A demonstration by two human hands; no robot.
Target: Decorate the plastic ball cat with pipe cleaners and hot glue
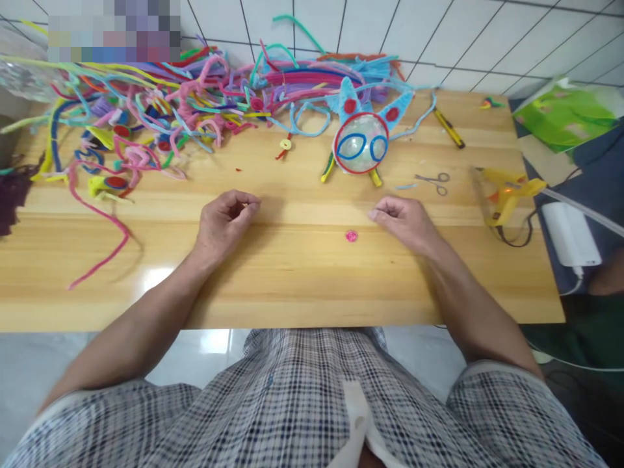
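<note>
Two hands here, my left hand (228, 220) and right hand (402, 222), both curled with thumb pressed to forefinger at the desk (302, 279). Little pink disc (351, 236) sits between them, just beside the right. Beyond it there's my blue-eared craft figure (363, 144), scissors (431, 181) to its right, plus a messy pile of fuzzy stems (188, 97) far left.

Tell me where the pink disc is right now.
In the head view, the pink disc lies on the table, right of centre, between the two hands but closer to the right hand, just left of it and not touching.
</note>
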